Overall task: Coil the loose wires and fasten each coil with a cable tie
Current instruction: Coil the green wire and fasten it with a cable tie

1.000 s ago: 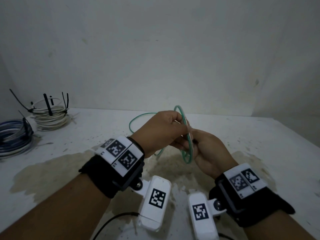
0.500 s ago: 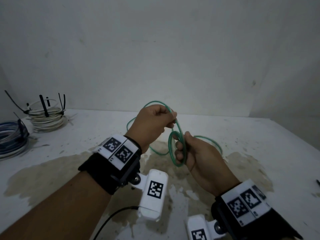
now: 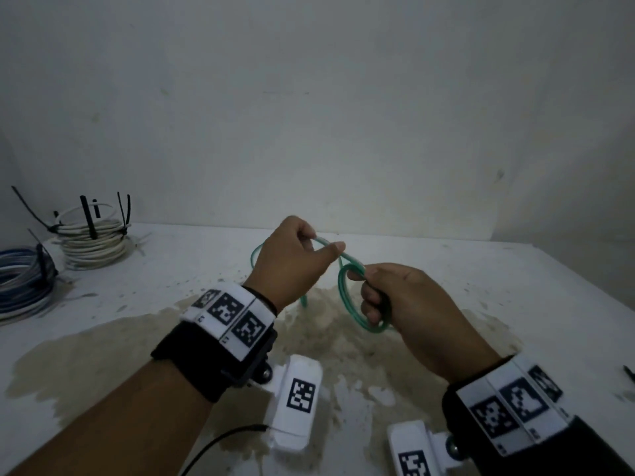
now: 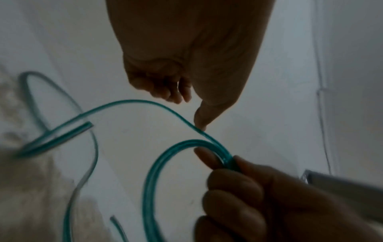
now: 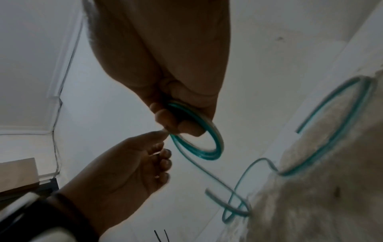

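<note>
Now right hand [image 3: 412, 304] grips the upright green wire coil [image 3: 347, 297]; left hand [image 3: 292, 262] pinches its loose strand.

Dim greyish light in all views, no strong shadows, no glare, head view bent at its edges, both wrist views soft and noisy, green wire [image 4: 132, 104] smeared by motion blur, nearest fingers [image 4: 234, 204] dark and out of focus

Two tied wire coils [image 3: 92, 240] sit far left on the table [image 3: 515, 280] (one behind the other).
</note>
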Action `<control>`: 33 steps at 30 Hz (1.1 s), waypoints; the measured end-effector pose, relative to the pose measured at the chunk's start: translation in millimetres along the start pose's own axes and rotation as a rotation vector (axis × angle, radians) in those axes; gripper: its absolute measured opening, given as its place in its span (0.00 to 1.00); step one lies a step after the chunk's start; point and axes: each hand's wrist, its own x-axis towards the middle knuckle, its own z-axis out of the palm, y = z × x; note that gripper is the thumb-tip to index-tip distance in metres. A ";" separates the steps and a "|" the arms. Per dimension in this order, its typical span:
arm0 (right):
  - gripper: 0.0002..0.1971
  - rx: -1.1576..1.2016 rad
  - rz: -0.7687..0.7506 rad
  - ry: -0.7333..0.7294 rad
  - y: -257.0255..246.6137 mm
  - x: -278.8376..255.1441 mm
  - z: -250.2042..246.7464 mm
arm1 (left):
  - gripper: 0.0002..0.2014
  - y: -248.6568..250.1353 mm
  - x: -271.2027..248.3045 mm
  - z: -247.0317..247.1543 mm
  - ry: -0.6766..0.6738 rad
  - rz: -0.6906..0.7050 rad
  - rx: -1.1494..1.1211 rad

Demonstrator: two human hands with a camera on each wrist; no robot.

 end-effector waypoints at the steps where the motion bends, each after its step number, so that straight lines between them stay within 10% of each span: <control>1: 0.17 0.012 0.020 -0.015 -6.9 0.9 -1.7 | 0.12 3.2 -0.9 -2.8 0.053 0.143 0.131; 4: 0.15 0.042 0.029 -0.066 -27.4 5.2 -5.8 | 0.14 15.7 -2.3 -8.3 -0.038 0.442 0.152; 19: 0.12 0.037 -0.213 0.104 -62.2 29.2 -9.3 | 0.15 41.2 -3.1 -25.7 -0.626 -0.225 -0.827; 27: 0.17 -0.069 -0.099 0.140 -47.7 30.4 -0.8 | 0.14 35.9 0.8 -17.9 -0.314 -0.198 -1.100; 33: 0.12 -0.739 -0.117 -0.339 -21.5 3.6 13.7 | 0.15 28.3 17.4 -35.0 -0.186 -0.234 -1.202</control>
